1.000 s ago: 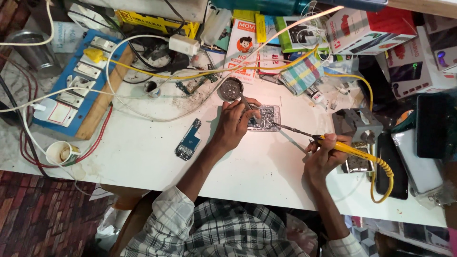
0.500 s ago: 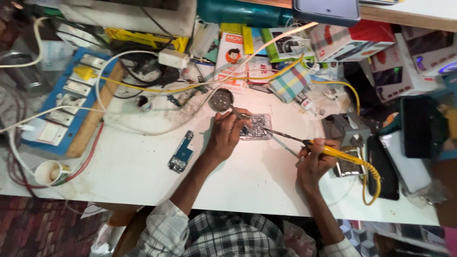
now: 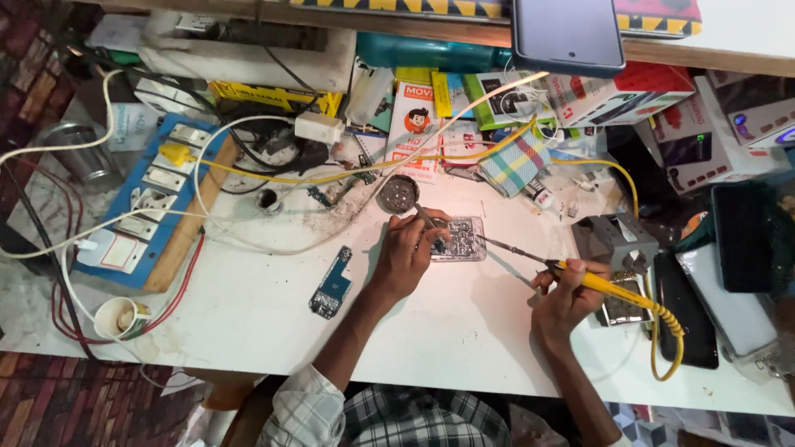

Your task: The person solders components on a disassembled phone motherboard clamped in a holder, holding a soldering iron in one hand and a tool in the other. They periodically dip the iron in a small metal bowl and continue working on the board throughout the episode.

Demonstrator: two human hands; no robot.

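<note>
White laminate covers the table (image 3: 248,331), and at its far left a blue switchboard (image 3: 141,215) lies on a wooden plank, with white and red wires looping round it. Near the front edge below it stands a small white cup (image 3: 116,317). Further right a narrow blue circuit board (image 3: 332,282) lies flat, just beside the left forearm. The left hand (image 3: 406,257) rests on the table with its fingers curled together, pinching a thin tweezer-like tool (image 3: 431,223) whose tip meets the small see-through circuit board (image 3: 460,240) at mid-table. A round metal tin (image 3: 397,194) sits just behind that board. To the right, the right hand (image 3: 567,294) is closed round the yellow handle of a soldering iron (image 3: 580,277); its dark tip reaches left to the board's right edge. A yellow cord (image 3: 671,339) trails from the handle, past a grey stand (image 3: 614,240).
</note>
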